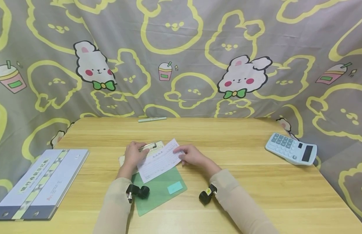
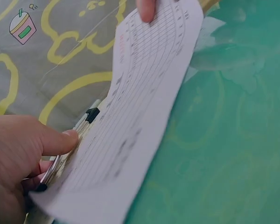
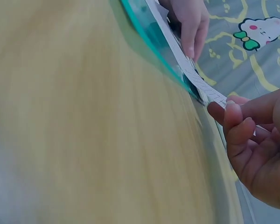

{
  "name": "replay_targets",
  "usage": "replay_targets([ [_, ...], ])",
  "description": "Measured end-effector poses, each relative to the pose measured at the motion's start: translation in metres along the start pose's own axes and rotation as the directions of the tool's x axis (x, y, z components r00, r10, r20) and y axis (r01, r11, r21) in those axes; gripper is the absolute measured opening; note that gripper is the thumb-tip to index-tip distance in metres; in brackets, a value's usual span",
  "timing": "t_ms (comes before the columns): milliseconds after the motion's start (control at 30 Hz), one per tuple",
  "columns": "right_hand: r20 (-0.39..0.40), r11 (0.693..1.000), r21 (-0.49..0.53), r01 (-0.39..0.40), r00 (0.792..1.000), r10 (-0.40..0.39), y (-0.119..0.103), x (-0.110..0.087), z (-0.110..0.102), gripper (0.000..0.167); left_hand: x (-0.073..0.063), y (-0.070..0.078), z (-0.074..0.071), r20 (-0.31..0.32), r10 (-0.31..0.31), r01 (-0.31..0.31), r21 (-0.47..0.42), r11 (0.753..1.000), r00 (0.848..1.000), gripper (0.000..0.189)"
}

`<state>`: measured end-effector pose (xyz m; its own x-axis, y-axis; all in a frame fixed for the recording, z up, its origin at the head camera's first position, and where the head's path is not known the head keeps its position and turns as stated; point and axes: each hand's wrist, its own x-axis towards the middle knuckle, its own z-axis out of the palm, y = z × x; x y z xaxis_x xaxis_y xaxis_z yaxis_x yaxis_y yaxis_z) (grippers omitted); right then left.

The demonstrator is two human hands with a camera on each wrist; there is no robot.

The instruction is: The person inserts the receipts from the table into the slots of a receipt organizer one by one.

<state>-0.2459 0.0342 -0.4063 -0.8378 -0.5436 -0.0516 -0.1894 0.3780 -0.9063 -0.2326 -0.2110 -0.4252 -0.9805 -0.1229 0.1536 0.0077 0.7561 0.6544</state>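
My left hand (image 1: 133,155) holds the metal clip (image 1: 148,147) of a small cream clipboard (image 1: 159,145), which lies partly under the sheet. In the left wrist view the thumb presses on the clip's bar and other fingers curl beneath. My right hand (image 1: 194,155) pinches the right end of a printed white form (image 1: 157,166) between thumb and fingers. Tilted and slightly bowed, the form slants from the clip up to the right hand; its lower left end lies close to the left fingers. Below it lies a translucent green folder (image 1: 156,200), bearing a light blue sticky note (image 1: 175,188).
A thick blue-and-white binder (image 1: 61,175) lies at the left of the wooden table (image 1: 251,201). Toward the right edge sits a light blue calculator (image 1: 292,149). One pale green pen (image 1: 152,119) lies at the back, before a patterned curtain (image 1: 192,68).
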Motion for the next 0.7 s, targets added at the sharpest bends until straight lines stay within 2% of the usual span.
replay_targets([
  [200,0.003,0.997,0.077,-0.011,1.000,0.011,-0.016,-0.005,0.008,0.029,0.001,0.000,0.000,0.001,0.005,-0.005,0.053,0.999,1.000,0.036],
  [400,0.024,0.989,0.146,-0.036,0.999,0.033,-0.031,-0.010,0.013,0.029,-0.001,0.003,-0.001,-0.005,0.081,-0.079,0.195,0.978,0.997,0.035],
  [700,-0.012,0.974,0.211,-0.083,0.996,0.088,-0.006,0.005,0.020,0.028,-0.004,0.009,-0.002,0.009,0.144,-0.138,0.359,0.923,0.990,0.034],
])
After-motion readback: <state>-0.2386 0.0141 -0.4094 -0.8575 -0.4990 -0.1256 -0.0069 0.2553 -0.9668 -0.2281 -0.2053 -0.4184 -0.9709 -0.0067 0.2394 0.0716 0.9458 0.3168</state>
